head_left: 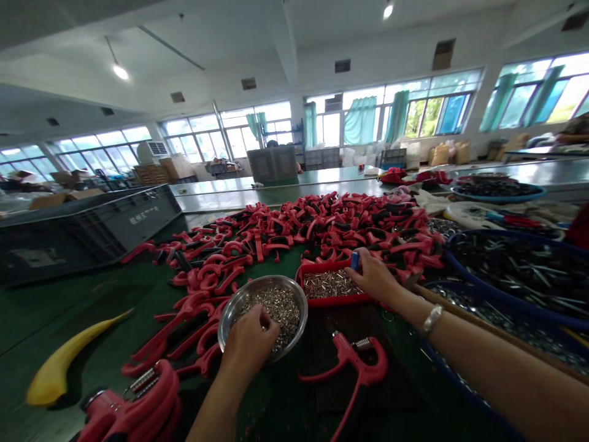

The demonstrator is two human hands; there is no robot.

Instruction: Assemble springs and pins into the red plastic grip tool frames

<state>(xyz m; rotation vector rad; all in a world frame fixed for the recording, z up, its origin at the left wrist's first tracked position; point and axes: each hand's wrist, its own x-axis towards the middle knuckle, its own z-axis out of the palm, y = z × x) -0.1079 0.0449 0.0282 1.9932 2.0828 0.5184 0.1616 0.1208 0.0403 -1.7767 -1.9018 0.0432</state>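
My left hand (252, 339) dips into a round metal bowl (302, 301) of small metal rivets, thumb and fingers pinched together. Whatever they pinch is too small to make out. My right hand (373, 277) is closed around a short blue handle (354, 261), above the right end of a red tray (338, 301) of small metal pins. The rest of that handled thing is hidden. Below the tray, a red hand tool (356, 365) with a coil spring and dark grips lies on a dark block (324, 396), touched by neither hand.
A heap of red tool parts (322, 227) spreads behind the bowl and tray. Assembled red tools (133, 405) and a banana (69, 362) lie left. A grey crate (87, 233) stands further back. Blue basins (519, 276) of dark and metal parts crowd the right side.
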